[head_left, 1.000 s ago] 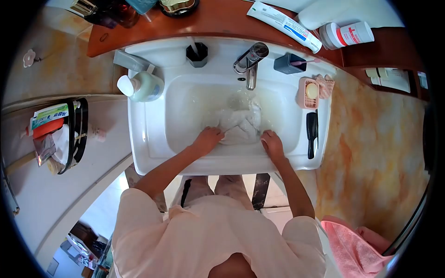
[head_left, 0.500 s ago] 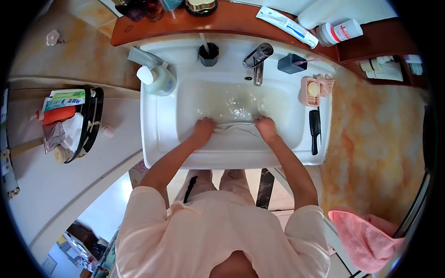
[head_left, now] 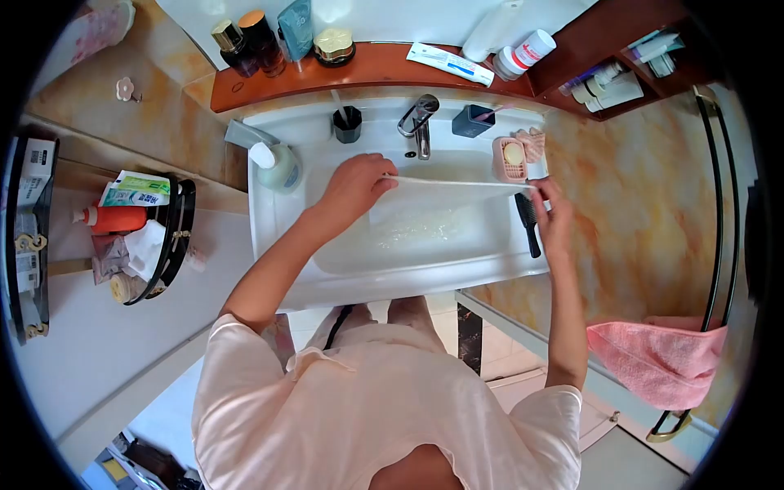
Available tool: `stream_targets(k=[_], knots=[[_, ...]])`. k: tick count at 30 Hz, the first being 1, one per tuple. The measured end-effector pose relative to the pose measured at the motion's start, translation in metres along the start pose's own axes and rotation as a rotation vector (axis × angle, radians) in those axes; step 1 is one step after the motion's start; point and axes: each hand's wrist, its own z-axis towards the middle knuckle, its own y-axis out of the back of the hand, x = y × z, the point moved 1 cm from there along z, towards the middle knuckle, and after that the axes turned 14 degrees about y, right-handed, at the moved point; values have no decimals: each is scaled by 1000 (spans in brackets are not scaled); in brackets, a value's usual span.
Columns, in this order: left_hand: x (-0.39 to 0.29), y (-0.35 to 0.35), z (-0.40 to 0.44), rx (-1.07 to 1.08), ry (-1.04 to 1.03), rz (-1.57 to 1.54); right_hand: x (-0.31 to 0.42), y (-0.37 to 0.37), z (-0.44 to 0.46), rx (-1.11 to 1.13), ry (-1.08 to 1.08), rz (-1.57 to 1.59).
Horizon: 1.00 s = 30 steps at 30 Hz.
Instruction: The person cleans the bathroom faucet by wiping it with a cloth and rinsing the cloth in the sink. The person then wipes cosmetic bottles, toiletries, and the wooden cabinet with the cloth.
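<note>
A white cloth (head_left: pixel 461 186) is stretched in a nearly straight line above the sink, its top edge running between my two hands. My left hand (head_left: pixel 358 186) pinches its left corner, over the middle-left of the basin. At the right corner, my right hand (head_left: pixel 552 211) pinches the cloth above the sink's right rim, close to the black comb (head_left: pixel 527 222). Below lies the white sink (head_left: pixel 286 269) with cloudy, rippled water (head_left: pixel 416 229) in its basin. The chrome faucet (head_left: pixel 419 122) stands behind the cloth.
Around the rim are a soap pump bottle (head_left: pixel 279 168), a black holder (head_left: pixel 347 126), a dark cup (head_left: pixel 472 121) and a pink soap dish (head_left: pixel 510 162). Bottles and a toothpaste tube (head_left: pixel 450 64) rest on the brown shelf (head_left: pixel 384 72). A pink towel (head_left: pixel 661 359) hangs at right.
Both hands have risen out of the water and moved apart, lifting the cloth and pulling it taut between them. The view has shifted, showing more of the shelf.
</note>
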Motion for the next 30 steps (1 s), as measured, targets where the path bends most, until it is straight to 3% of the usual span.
stream_targets(k=[3,7,13,18,20,23,26,27,30], knots=[[-34,38,-4,54,37,80,8,16,6,-56,-8,25],[-22,27,-16,93,-8,59,7,8,-2,-23,-2,74],[78,-66,-55,226,199,50,-62,-84,-92,213,-126,271],[136,-132,-84,273,384,42,-96,-142,-130,272,-264,370],[151,-149,-69,171,435,77,-119,-162,-125,310,-305,285],[172,-157,-34,-122,490,120,-138,-193,-96,356,-69,-154],[182,-165,-28,-346,534,71,-142,-248,-89,413,80,-170],[185,-167,-29,-399,552,42,-128,-262,-86,600,105,-217],[196,-212,-63,-266,890,-536,-81,-283,-67,695,110,-195]])
